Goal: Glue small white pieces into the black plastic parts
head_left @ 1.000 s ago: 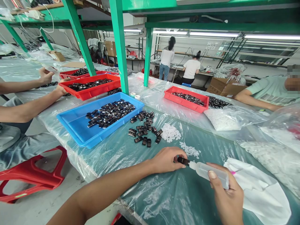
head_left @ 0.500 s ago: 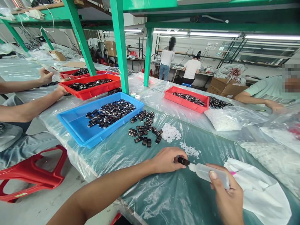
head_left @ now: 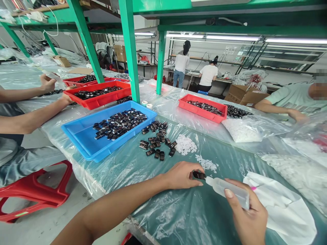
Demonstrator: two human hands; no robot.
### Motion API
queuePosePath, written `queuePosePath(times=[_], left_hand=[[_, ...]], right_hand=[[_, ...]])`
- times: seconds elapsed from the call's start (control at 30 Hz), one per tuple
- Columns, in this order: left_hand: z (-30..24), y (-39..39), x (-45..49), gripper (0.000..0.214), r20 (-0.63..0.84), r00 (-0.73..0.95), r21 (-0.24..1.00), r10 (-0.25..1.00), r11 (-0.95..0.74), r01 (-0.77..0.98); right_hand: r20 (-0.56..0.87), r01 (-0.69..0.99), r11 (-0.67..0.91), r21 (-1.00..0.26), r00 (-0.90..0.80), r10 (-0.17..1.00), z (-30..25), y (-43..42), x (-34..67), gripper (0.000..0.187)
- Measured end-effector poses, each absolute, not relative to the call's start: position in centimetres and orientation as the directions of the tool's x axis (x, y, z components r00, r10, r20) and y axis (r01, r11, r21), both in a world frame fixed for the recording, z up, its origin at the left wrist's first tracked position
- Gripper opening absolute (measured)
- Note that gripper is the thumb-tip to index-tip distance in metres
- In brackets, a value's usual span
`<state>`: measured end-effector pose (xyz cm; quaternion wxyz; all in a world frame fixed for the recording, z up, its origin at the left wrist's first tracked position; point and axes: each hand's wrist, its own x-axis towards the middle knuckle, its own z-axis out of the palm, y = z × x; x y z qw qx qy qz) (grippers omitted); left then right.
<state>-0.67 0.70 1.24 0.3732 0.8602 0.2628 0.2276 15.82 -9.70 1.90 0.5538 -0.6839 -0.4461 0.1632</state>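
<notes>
Between the fingertips of my left hand (head_left: pixel 182 175) is a small black plastic case (head_left: pixel 199 175). My right hand (head_left: pixel 249 211) is closed round a translucent squeeze bottle (head_left: pixel 227 190), its nozzle pointing left at the end of the case. I cannot tell whether the tip touches it. Just beyond my left hand lie a small heap of tiny white pieces (head_left: pixel 206 163) and a pile of larger white pieces (head_left: pixel 186 144). Several loose black cases (head_left: pixel 155 143) are spread to the left of these. A white cloth (head_left: pixel 283 207) lies beside my right hand.
A blue tray (head_left: pixel 81 143) of black cases stands at the left, with a red tray (head_left: pixel 99 102) behind it. Another red tray (head_left: pixel 201 112) is farther back. Green posts (head_left: pixel 129 51) rise from the table. A co-worker's arms (head_left: pixel 28 124) reach in from the left.
The bottle's nozzle has shifted very slightly at the case, and my right hand has moved slightly down and right. Both hands keep their hold.
</notes>
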Motion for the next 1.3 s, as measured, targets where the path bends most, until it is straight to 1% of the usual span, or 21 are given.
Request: queuePosePath(times=[0.27,0.53,0.73,0.9,1.07,1.3], left_hand=[[1.3,0.7,-0.5,0.024,0.216,0.761,0.808,0.612,-0.549,0.213],[1.1,0.8,-0.5,0.023,0.228,0.781,0.791,0.581,-0.578,0.199],[1.2,0.8,-0.5,0.021,0.215,0.801,0.783,0.559,-0.589,0.201],[1.3,0.8,-0.6,0.021,0.199,0.782,0.786,0.591,-0.573,0.233],[1.2,0.7,-0.4,0.019,0.232,0.772,0.807,0.591,-0.560,0.186],[1.4,0.6,-0.3,0.020,0.218,0.775,0.817,0.594,-0.546,0.188]], right_hand=[[0.292,0.441,0.021,-0.897,0.557,0.778,1.9,-9.7,15.8,0.038],[0.286,0.433,0.026,-0.901,0.549,0.785,1.9,-9.8,15.7,0.036],[0.382,0.532,0.088,-0.842,0.475,0.793,0.9,-9.6,16.8,0.034],[0.465,0.612,0.133,-0.779,0.423,0.778,0.8,-9.7,16.9,0.032],[0.435,0.567,0.124,-0.815,0.455,0.777,1.0,-9.9,16.4,0.033],[0.435,0.525,0.158,-0.837,0.460,0.774,1.3,-10.0,16.0,0.032]])
